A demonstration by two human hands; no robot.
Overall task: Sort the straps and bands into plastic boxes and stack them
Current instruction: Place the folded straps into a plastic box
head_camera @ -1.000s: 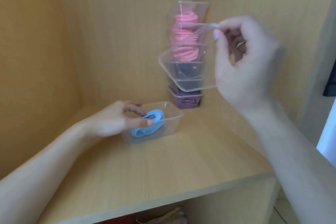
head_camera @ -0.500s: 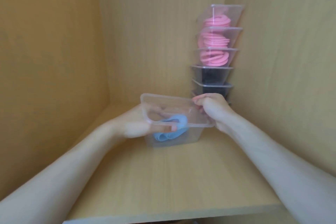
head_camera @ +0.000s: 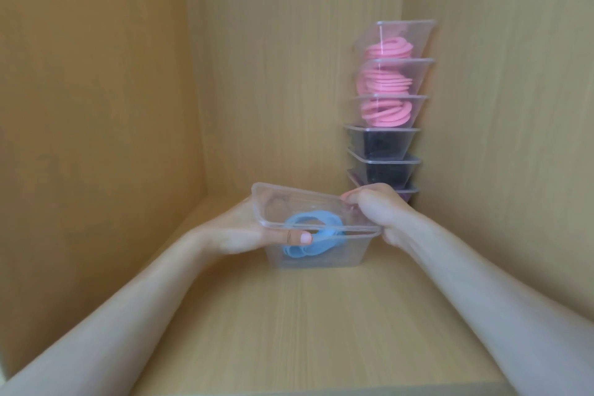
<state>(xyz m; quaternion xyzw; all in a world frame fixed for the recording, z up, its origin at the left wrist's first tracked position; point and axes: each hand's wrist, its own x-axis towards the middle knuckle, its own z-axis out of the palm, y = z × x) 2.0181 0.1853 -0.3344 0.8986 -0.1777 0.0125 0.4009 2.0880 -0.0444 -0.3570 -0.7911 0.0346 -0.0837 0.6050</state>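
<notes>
Clear plastic in both hands. Gripping the right end of an empty box (head_camera: 299, 202) with the right hand (head_camera: 381, 214), curling the fingers over its rim. Holding it tilted, far-left corner high, near-right edge touching the rim of the lower box (head_camera: 321, 257). Clasping the left end of that lower box with the left hand (head_camera: 241, 231), pressing the thumb onto the blue bands (head_camera: 324, 236) inside it. Keeping the lower box flat on the wooden shelf (head_camera: 321, 331), near its middle. Working just in front of a stack (head_camera: 421, 38) of filled boxes in the back right corner, with pink bands (head_camera: 384, 111) in the top three, dark contents below, the lowest partly hidden behind the right hand.
</notes>
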